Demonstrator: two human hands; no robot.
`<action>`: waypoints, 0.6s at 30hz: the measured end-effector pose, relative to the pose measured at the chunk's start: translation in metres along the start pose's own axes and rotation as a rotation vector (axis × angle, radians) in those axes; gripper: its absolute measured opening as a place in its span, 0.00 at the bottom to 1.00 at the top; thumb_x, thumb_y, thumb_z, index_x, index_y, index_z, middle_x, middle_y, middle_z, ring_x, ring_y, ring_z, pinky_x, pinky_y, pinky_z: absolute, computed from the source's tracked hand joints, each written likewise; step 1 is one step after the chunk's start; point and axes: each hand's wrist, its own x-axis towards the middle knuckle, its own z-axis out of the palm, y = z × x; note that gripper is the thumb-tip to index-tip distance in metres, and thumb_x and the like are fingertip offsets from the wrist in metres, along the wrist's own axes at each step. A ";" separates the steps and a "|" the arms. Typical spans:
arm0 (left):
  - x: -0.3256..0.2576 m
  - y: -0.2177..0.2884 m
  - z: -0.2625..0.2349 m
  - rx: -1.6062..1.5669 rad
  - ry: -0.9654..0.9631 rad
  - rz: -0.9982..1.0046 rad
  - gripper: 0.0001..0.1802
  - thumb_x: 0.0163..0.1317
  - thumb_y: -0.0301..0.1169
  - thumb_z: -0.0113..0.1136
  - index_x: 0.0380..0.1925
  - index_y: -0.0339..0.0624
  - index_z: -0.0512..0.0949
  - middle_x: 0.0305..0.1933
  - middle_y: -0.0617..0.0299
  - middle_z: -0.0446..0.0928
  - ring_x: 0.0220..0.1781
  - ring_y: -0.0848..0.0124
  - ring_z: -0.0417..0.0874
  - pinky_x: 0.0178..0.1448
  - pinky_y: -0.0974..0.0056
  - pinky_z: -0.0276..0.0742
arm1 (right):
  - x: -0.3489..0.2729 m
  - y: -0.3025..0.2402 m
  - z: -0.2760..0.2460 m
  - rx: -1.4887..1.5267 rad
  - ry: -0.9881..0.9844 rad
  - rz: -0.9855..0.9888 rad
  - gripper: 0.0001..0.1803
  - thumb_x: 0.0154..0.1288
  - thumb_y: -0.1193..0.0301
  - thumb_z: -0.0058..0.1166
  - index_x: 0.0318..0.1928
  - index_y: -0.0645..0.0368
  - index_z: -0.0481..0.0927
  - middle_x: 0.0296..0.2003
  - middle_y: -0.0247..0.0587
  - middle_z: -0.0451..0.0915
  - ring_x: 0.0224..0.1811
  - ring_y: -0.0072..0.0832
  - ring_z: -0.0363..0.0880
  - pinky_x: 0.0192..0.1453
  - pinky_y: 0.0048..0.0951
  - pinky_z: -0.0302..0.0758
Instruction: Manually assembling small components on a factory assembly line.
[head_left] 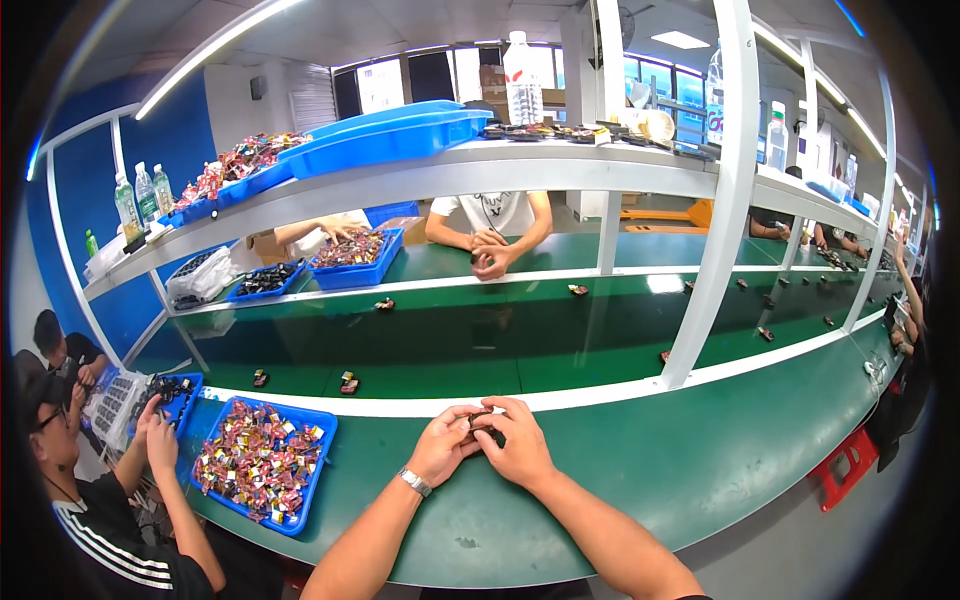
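My left hand (443,447), with a metal-banded watch on its wrist, and my right hand (520,450) meet above the green bench. Between their closed fingertips is a small black part (486,433), mostly covered by the fingers; its exact kind cannot be made out. Left of my hands, a blue tray (327,440) rests on the bench, heaped with small red circuit boards (255,465) that carry yellow and silver pieces.
A white rail (560,402) and upright post (700,290) divide the bench from a green conveyor (450,345) carrying scattered small assemblies (348,383). Overhead, a shelf (600,170) holds blue trays and bottles. A co-worker (120,500) sits at left; another person's hands (490,255) work opposite.
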 end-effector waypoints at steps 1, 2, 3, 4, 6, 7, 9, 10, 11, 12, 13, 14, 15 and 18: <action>0.000 -0.001 -0.004 -0.010 0.000 -0.008 0.15 0.72 0.28 0.49 0.57 0.39 0.68 0.54 0.56 0.75 0.57 0.66 0.78 0.65 0.56 0.75 | 0.001 -0.003 0.001 0.014 0.041 0.011 0.09 0.54 0.76 0.63 0.38 0.57 0.83 0.51 0.40 0.76 0.52 0.37 0.76 0.51 0.34 0.78; 0.002 -0.002 -0.005 -0.021 -0.002 -0.013 0.15 0.73 0.28 0.49 0.57 0.39 0.68 0.54 0.56 0.75 0.57 0.66 0.78 0.65 0.56 0.75 | 0.003 -0.005 0.000 0.025 0.082 0.020 0.09 0.53 0.77 0.63 0.37 0.56 0.83 0.48 0.39 0.77 0.50 0.36 0.76 0.47 0.33 0.78; 0.002 -0.002 -0.006 -0.022 0.000 -0.010 0.15 0.73 0.28 0.49 0.57 0.39 0.68 0.54 0.56 0.75 0.57 0.66 0.78 0.65 0.56 0.75 | 0.004 -0.006 -0.001 0.026 0.080 0.017 0.09 0.53 0.77 0.63 0.37 0.56 0.83 0.48 0.39 0.77 0.50 0.36 0.76 0.47 0.33 0.78; 0.001 -0.002 -0.006 -0.025 0.002 -0.025 0.14 0.72 0.28 0.49 0.56 0.40 0.69 0.54 0.56 0.76 0.57 0.66 0.78 0.66 0.55 0.74 | 0.005 -0.006 -0.002 0.017 0.073 -0.004 0.09 0.52 0.78 0.63 0.36 0.57 0.83 0.45 0.38 0.78 0.48 0.35 0.77 0.45 0.33 0.78; 0.002 -0.002 -0.004 -0.031 0.001 -0.041 0.14 0.72 0.29 0.50 0.55 0.41 0.69 0.54 0.57 0.76 0.57 0.66 0.78 0.66 0.53 0.73 | 0.005 -0.005 -0.004 0.003 0.066 -0.023 0.09 0.51 0.78 0.63 0.35 0.57 0.82 0.42 0.37 0.78 0.45 0.35 0.77 0.43 0.32 0.78; 0.002 -0.002 -0.002 -0.032 -0.005 -0.039 0.14 0.72 0.29 0.50 0.55 0.41 0.69 0.53 0.57 0.76 0.56 0.66 0.78 0.66 0.54 0.73 | 0.004 -0.003 -0.003 -0.029 0.067 -0.030 0.09 0.51 0.78 0.64 0.34 0.57 0.82 0.40 0.37 0.78 0.44 0.35 0.77 0.42 0.32 0.77; 0.002 -0.001 -0.003 -0.032 -0.008 -0.034 0.14 0.72 0.29 0.51 0.55 0.42 0.69 0.52 0.58 0.77 0.56 0.67 0.78 0.66 0.54 0.73 | 0.003 -0.003 -0.001 -0.058 0.066 -0.040 0.09 0.50 0.79 0.64 0.34 0.57 0.82 0.38 0.36 0.78 0.43 0.35 0.77 0.41 0.33 0.77; 0.002 -0.002 -0.005 -0.032 -0.006 -0.041 0.14 0.72 0.29 0.51 0.55 0.42 0.69 0.52 0.58 0.76 0.56 0.67 0.77 0.66 0.54 0.73 | 0.003 -0.003 -0.001 -0.066 0.065 -0.044 0.09 0.50 0.79 0.64 0.34 0.57 0.82 0.38 0.37 0.78 0.42 0.35 0.77 0.42 0.32 0.77; 0.002 -0.002 -0.005 -0.033 -0.004 -0.048 0.14 0.72 0.29 0.51 0.55 0.42 0.69 0.52 0.59 0.76 0.56 0.68 0.77 0.66 0.54 0.73 | 0.003 -0.004 -0.001 -0.074 0.064 -0.050 0.09 0.50 0.79 0.64 0.34 0.57 0.82 0.38 0.37 0.78 0.42 0.35 0.77 0.42 0.32 0.77; 0.002 -0.001 -0.006 -0.035 -0.003 -0.045 0.14 0.72 0.29 0.51 0.55 0.42 0.69 0.52 0.59 0.76 0.56 0.68 0.77 0.66 0.54 0.73 | 0.004 -0.005 -0.002 -0.074 0.062 -0.053 0.09 0.50 0.79 0.64 0.34 0.57 0.82 0.38 0.37 0.78 0.42 0.35 0.77 0.42 0.32 0.77; 0.002 0.000 -0.005 -0.033 -0.003 -0.045 0.14 0.72 0.30 0.51 0.55 0.42 0.70 0.52 0.59 0.76 0.56 0.68 0.77 0.66 0.54 0.73 | 0.005 -0.008 -0.003 -0.066 0.052 -0.061 0.09 0.50 0.79 0.64 0.34 0.57 0.82 0.38 0.37 0.78 0.42 0.35 0.77 0.42 0.32 0.77; 0.001 0.001 -0.005 -0.032 -0.002 -0.046 0.14 0.72 0.30 0.51 0.55 0.42 0.70 0.52 0.59 0.76 0.55 0.68 0.77 0.66 0.54 0.73 | 0.005 -0.010 -0.004 -0.057 0.042 -0.069 0.10 0.49 0.79 0.64 0.35 0.57 0.82 0.38 0.37 0.78 0.42 0.36 0.77 0.43 0.32 0.77; 0.001 0.000 -0.005 -0.033 -0.001 -0.043 0.14 0.72 0.30 0.51 0.55 0.42 0.70 0.52 0.59 0.76 0.55 0.68 0.77 0.66 0.54 0.73 | 0.005 -0.010 -0.004 -0.057 0.040 -0.072 0.10 0.49 0.79 0.64 0.35 0.57 0.82 0.38 0.37 0.78 0.42 0.36 0.77 0.43 0.32 0.77; 0.002 0.000 -0.006 -0.048 -0.011 -0.044 0.14 0.72 0.30 0.51 0.55 0.42 0.69 0.51 0.59 0.77 0.55 0.68 0.78 0.65 0.54 0.73 | 0.005 -0.011 -0.004 -0.100 0.038 -0.087 0.10 0.49 0.79 0.64 0.34 0.58 0.82 0.38 0.38 0.78 0.42 0.36 0.76 0.44 0.33 0.77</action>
